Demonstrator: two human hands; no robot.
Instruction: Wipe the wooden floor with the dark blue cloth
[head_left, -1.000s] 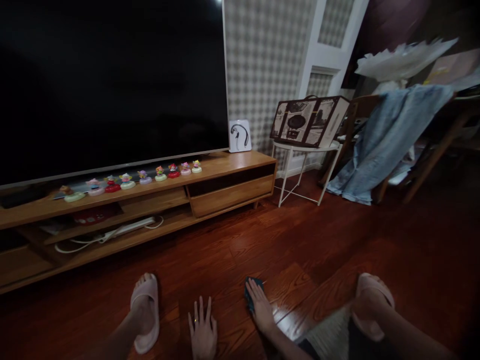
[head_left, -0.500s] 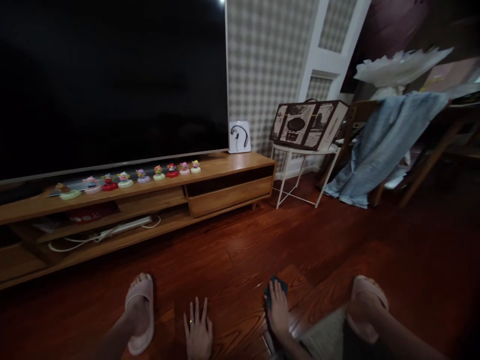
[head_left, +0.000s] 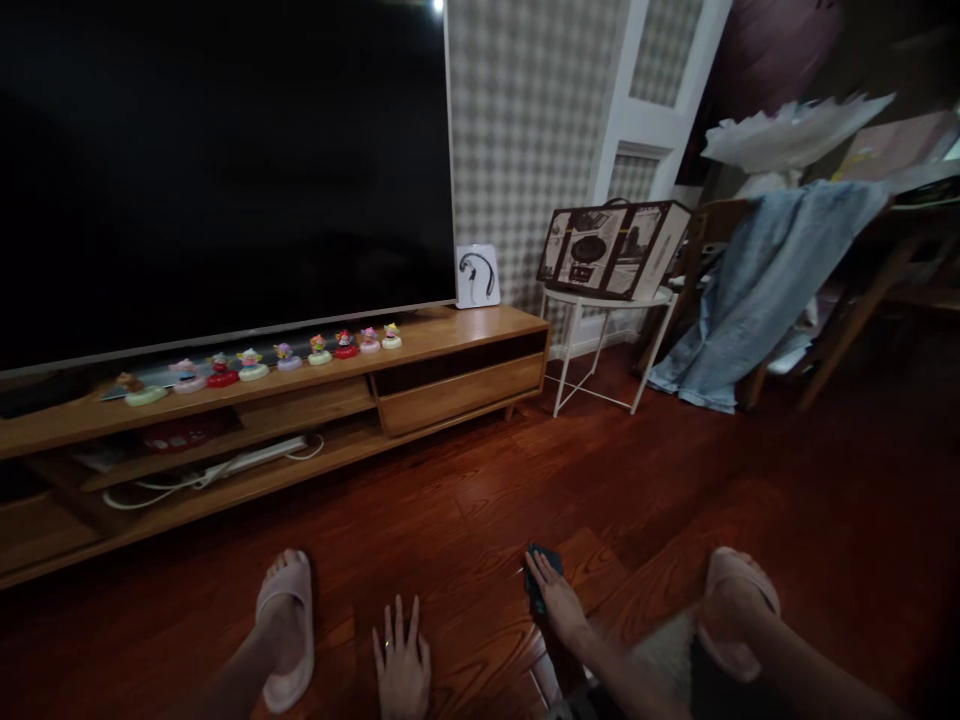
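- The white box [head_left: 477,277] on the long wooden stand [head_left: 465,395] shows a picture of a dark, bendy thing. Any words on it are too small for me to read.
- The brown and cream case [head_left: 611,250] on the little white table [head_left: 604,300] has old-looking pictures on its side. I can't make out any writing there.
- My cloth [head_left: 553,557] is dark blue-green and small. It lies flat on the shiny red-brown floor [head_left: 420,510], between my feet, under my right hand [head_left: 559,600]. My hand hides a lot of it.
- My right hand is flat, with its fingers out straight on top of the cloth. I am not squeezing it.
- My left hand [head_left: 405,675] is palm down near the cloth, fingers spread wide, with a ring [head_left: 388,643] on one finger. It holds nothing.
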